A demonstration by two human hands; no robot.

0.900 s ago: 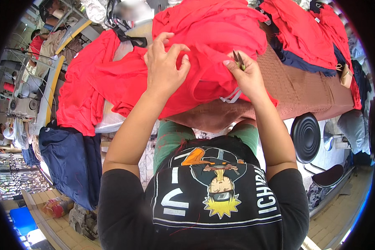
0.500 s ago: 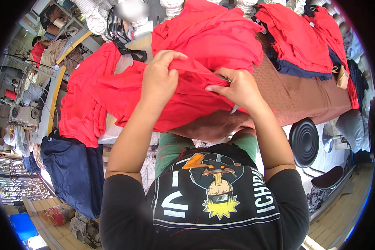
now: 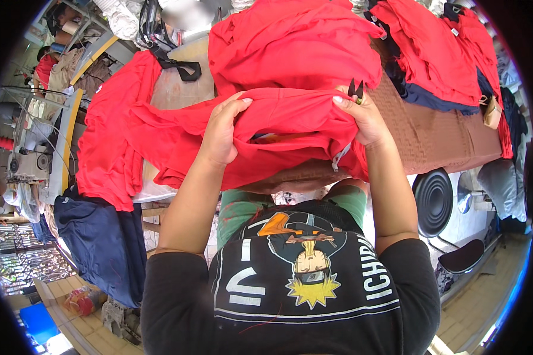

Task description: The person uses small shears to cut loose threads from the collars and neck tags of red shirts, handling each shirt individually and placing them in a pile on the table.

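Note:
A red garment (image 3: 284, 109) is stretched between my two hands above the near edge of the work surface, its opening gaping toward me. My left hand (image 3: 220, 131) grips the left part of that opening, thumb on top. On the other side my right hand (image 3: 367, 121) pinches the cloth and also carries small thread snips (image 3: 355, 90), their dark blades pointing away from me. A pale drawstring or tape (image 3: 340, 155) hangs from the garment below my right hand. The fingers under the cloth are partly hidden.
Behind lies a big heap of red garments (image 3: 290, 44); more red cloth (image 3: 115, 136) spreads to the left. Red and navy garments (image 3: 435, 53) are piled at the right on a brown cover (image 3: 420, 136). Navy cloth (image 3: 100, 242) hangs at lower left. A black round stool (image 3: 433, 201) stands right.
My hands have moved apart, spreading the red garment's opening wide. The snips in my right hand now point away, blades in plain view. My left hand has turned and lowered slightly.

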